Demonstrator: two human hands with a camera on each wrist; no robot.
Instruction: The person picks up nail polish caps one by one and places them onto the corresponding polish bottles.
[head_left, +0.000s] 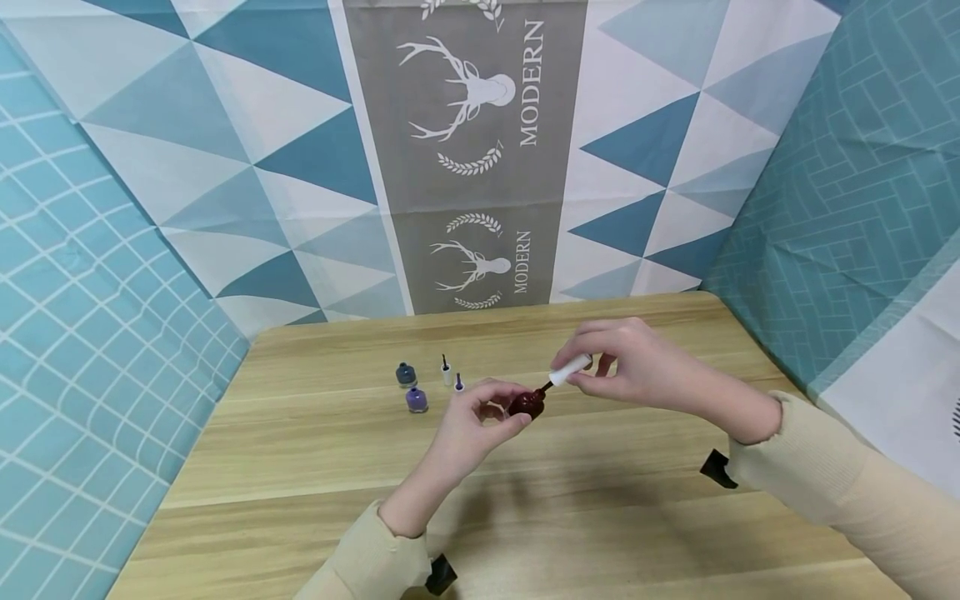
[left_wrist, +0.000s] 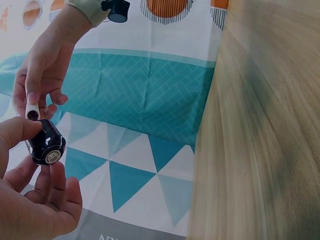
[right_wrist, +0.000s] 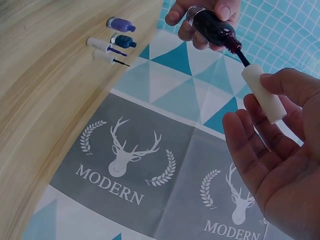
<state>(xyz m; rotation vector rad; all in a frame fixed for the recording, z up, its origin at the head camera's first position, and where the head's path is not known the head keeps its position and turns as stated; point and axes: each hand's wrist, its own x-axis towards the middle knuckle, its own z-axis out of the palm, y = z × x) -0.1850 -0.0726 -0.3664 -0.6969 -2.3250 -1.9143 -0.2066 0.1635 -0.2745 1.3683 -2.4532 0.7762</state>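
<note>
My left hand [head_left: 477,421] pinches a dark red nail polish bottle [head_left: 527,406] between thumb and fingers, above the table. The bottle is tilted, its neck towards my right hand [head_left: 630,364]. That hand pinches the white brush cap [head_left: 572,368] of the polish. In the right wrist view the dark brush stem [right_wrist: 243,58] joins the cap to the bottle's mouth; its tip is hidden at or inside the neck. A round label [left_wrist: 52,157] shows on the bottle's base in the left wrist view.
Left of the hands, a teal bottle [head_left: 406,375] and a purple bottle [head_left: 417,400] stand uncapped on the wooden table [head_left: 300,467]. Beside them two white brush caps stand brush up, one with a dark brush [head_left: 446,372] and one with a purple brush [head_left: 459,383]. Patterned cloth surrounds the table.
</note>
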